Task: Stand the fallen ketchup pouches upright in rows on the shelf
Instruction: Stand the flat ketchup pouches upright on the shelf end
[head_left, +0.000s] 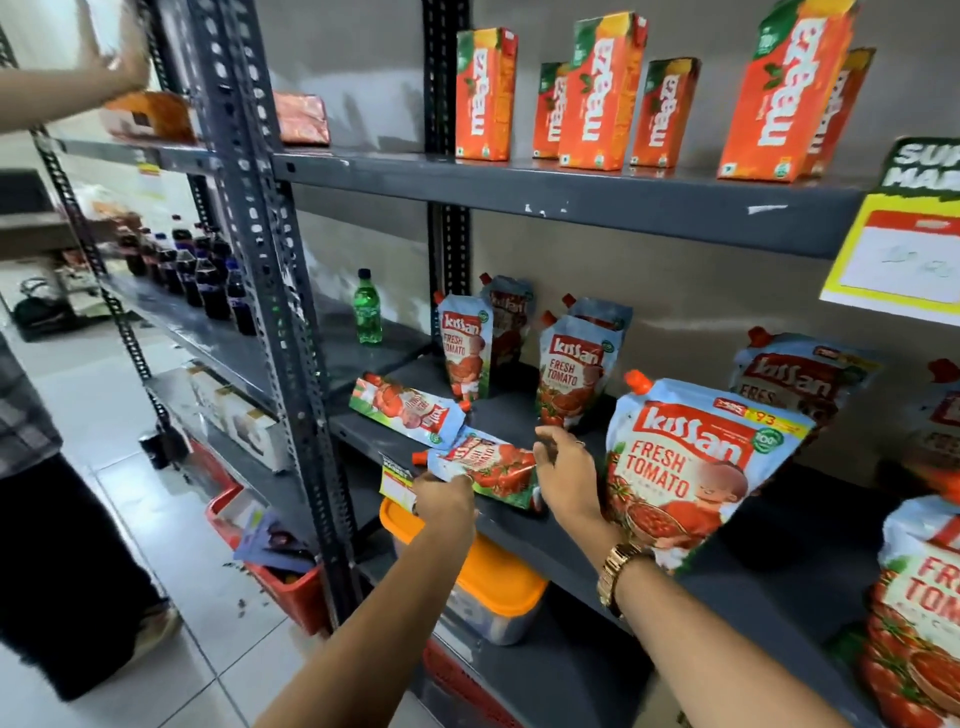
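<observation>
A ketchup pouch (493, 466) lies flat at the front edge of the grey shelf (524, 415), its red spout pointing left. My left hand (445, 500) grips its spout end, and my right hand (563, 470) holds its other end. A second fallen pouch (402, 408) lies just behind it to the left. Several pouches stand upright: two at the back left (465, 353), two in the middle (574, 371), a large one (691, 467) beside my right wrist, and more at the right (800, 376).
Orange juice cartons (602, 93) stand on the shelf above. A green bottle (368, 307) stands left of the pouches. Dark soda bottles (202, 270) fill the neighbouring rack. Another person's arm (62, 88) reaches in at top left. An orange-lidded box (488, 582) sits on the shelf below.
</observation>
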